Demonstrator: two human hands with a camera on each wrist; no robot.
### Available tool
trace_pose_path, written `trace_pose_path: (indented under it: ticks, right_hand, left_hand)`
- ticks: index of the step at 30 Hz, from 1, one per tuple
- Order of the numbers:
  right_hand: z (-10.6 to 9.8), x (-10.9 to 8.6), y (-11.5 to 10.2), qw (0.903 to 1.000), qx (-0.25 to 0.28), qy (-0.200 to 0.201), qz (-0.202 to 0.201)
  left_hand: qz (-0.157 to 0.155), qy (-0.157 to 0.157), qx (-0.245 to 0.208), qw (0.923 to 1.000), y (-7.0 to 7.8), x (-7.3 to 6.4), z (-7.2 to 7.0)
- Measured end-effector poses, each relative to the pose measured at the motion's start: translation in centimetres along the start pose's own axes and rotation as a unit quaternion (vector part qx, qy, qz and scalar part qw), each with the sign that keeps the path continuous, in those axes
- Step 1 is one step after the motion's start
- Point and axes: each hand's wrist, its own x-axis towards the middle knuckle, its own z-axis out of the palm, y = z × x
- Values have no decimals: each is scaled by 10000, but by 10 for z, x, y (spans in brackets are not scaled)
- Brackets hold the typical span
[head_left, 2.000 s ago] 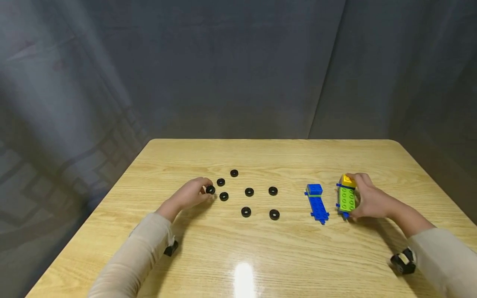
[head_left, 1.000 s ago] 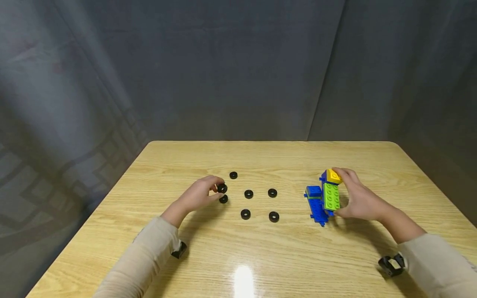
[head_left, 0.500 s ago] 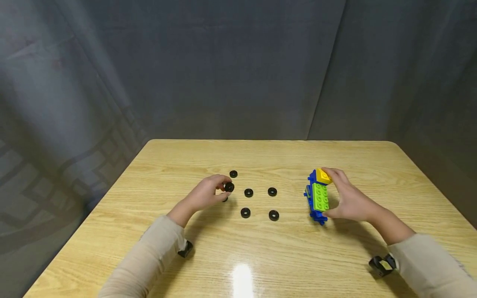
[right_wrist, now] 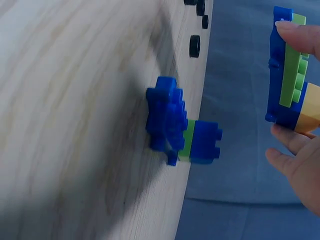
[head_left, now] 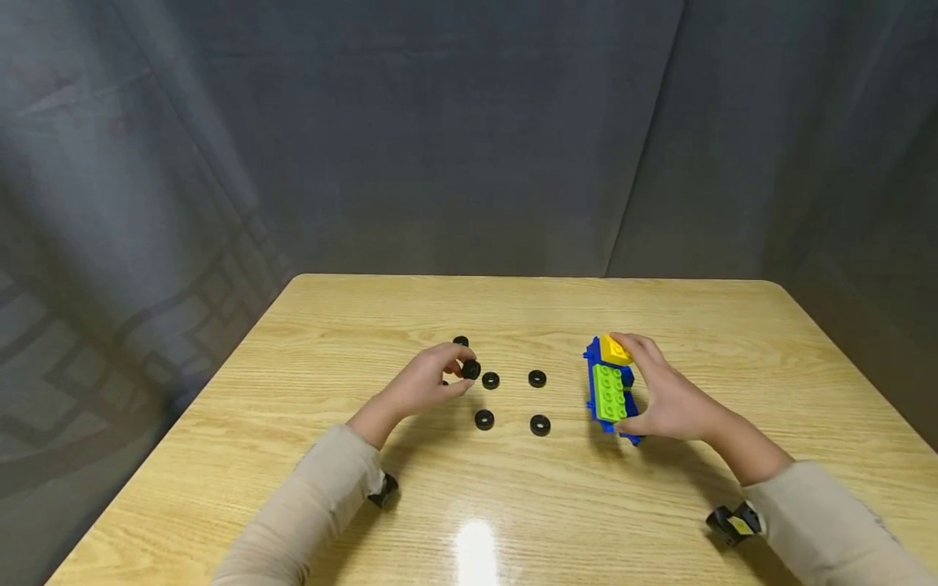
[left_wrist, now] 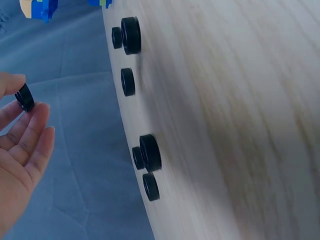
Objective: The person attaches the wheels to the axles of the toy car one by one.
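Note:
My left hand (head_left: 419, 382) pinches a small black toy wheel (head_left: 471, 369) between thumb and fingers, raised over the table; the left wrist view shows this wheel (left_wrist: 25, 98) off the surface. In my right hand (head_left: 672, 400) is a toy vehicle (head_left: 608, 392) with a blue base, a lime-green studded brick and a yellow block. The thumb and fingers grip its two ends, and the right wrist view shows the vehicle (right_wrist: 288, 70) held up in the air. Below it on the table stands a second blue vehicle (right_wrist: 170, 120), partly hidden in the head view.
Several black wheels lie on the wooden table (head_left: 557, 505), among them a front wheel (head_left: 540, 425), a middle wheel (head_left: 490, 380) and a far wheel (head_left: 461, 341). Another is mostly hidden behind the left hand. A grey curtain (head_left: 440, 163) hangs behind the table.
My left hand has picked a wheel off the table and carried it rightward. My right hand has lifted the green and yellow vehicle and brought it left, past the blue one.

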Motion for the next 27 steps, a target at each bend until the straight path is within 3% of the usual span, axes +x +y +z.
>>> trace_pose_path:
  ticks: [19, 27]
  right_hand:
    - [15, 6, -16, 9993, 311, 9, -225]
    - [19, 7, -21, 9989, 246, 41, -404]
  left_hand:
    - [491, 238, -123, 9984, 12, 8, 11]
    - [524, 160, -296, 9981, 19, 14, 16]
